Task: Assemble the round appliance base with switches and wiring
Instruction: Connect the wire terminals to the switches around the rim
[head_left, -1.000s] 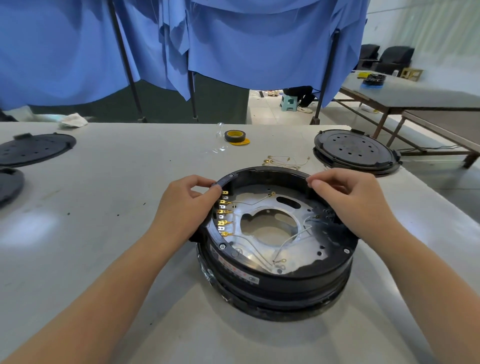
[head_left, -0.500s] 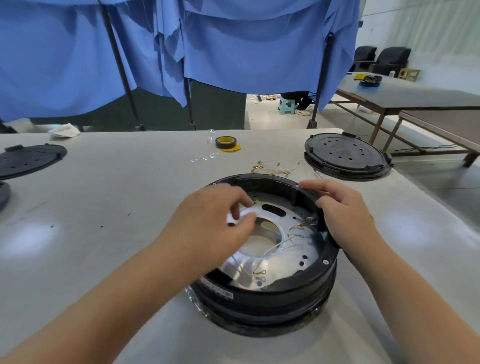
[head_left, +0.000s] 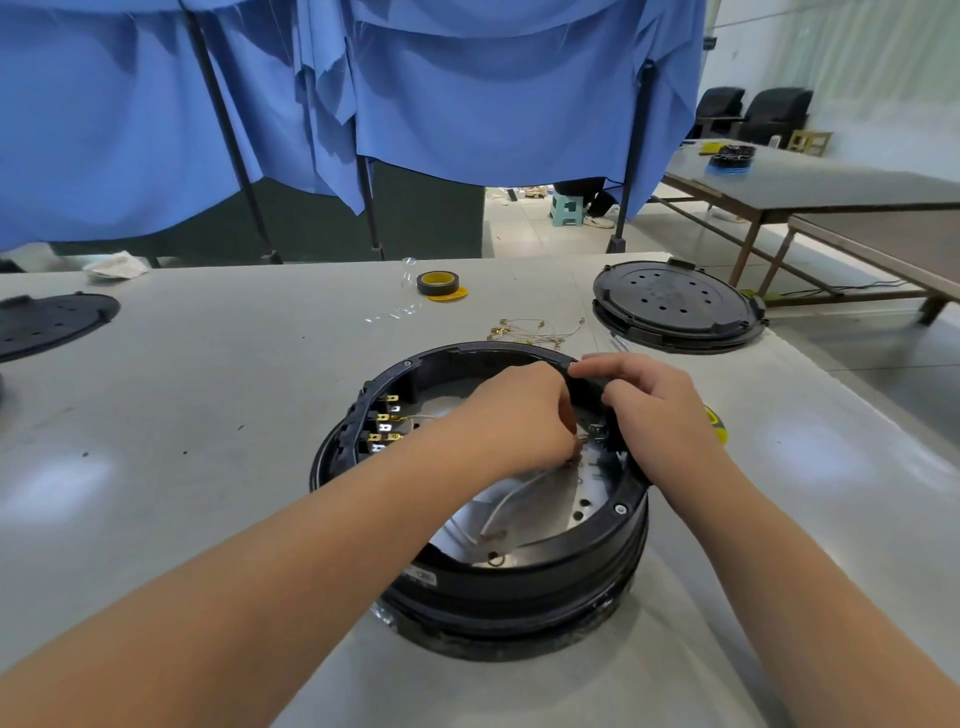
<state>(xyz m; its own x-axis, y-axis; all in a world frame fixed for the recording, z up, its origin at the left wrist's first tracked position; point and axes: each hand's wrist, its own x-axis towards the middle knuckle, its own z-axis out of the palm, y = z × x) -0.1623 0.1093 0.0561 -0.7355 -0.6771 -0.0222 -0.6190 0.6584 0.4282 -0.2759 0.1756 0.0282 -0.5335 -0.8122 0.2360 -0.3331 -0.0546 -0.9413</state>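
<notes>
2 hands (head_left: 587, 415) hide base (head_left: 519, 577) wiring.

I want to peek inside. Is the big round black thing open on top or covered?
Open on top. The round black appliance base has no lid, so its silver metal plate and thin white wires show.

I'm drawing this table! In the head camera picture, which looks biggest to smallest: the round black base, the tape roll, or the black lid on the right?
1. round black base, though it's nearest the camera
2. black lid
3. tape roll
</notes>
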